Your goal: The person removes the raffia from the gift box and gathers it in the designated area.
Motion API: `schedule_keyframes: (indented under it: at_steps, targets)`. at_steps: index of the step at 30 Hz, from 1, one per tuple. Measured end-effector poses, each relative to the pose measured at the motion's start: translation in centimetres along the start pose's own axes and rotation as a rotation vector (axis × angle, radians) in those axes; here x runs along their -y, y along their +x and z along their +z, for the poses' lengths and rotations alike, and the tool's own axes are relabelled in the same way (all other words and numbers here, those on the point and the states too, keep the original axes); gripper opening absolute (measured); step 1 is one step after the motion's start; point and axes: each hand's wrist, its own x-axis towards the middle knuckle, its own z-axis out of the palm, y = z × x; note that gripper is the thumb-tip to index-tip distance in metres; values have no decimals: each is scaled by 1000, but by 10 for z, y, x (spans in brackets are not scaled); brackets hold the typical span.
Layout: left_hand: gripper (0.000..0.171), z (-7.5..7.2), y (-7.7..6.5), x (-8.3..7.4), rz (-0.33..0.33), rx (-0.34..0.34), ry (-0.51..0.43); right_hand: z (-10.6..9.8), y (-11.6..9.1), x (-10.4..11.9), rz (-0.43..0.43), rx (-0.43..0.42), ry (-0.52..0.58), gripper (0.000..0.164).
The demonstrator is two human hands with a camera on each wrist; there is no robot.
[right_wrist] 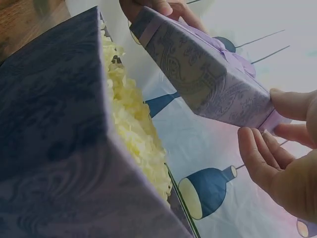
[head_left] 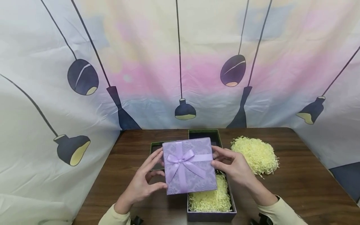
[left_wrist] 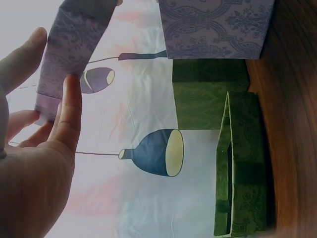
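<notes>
The left hand and right hand grip opposite edges of a bow-tied lilac lid, raised above an open purple gift box filled with yellow shredded paper. Beyond, on the wooden counter, lie a loose shredded-paper heap, rightward, and a green-rimmed box; behind hangs a lamp-printed cloth.

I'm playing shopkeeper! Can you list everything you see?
Lid-like piece: 1, purple, between hands
Bow: 1, lilac, on piece
Open box: 1, purple, table front
Shredded filler: 2 lots, yellow, in box, table right
Containers: 2, green, behind box
Table: 1, brown, underneath
Lamp-printed cloth: count unclear, multicoloured, around table
Dark thing: 1, bluish, far right
Wrist gear: 2, black, by sleeves
Sleeves: 2, cream, lower edge
Left hand: 1, gripping left side
Right hand: 1, gripping right side
</notes>
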Motion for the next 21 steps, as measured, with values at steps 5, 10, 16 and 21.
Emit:
schedule_keyframes:
  at_steps: [5, 10, 16, 21]
  targets:
    - [92, -2, -2, 0, 17, -55, -13, 5, 6, 2, -18, 8, 1, 52]
    - [84, -5, -4, -1, 31, -96, -36, 9, 9, 6, -13, 7, -9, 53]
    - [73, -13, -5, -6, 23, -153, -55, 15, 12, 15, -33, 26, 58, 46]
    - [67, -19, -6, -12, -35, -187, -52, 22, 15, 21, -75, 37, 147, 37]
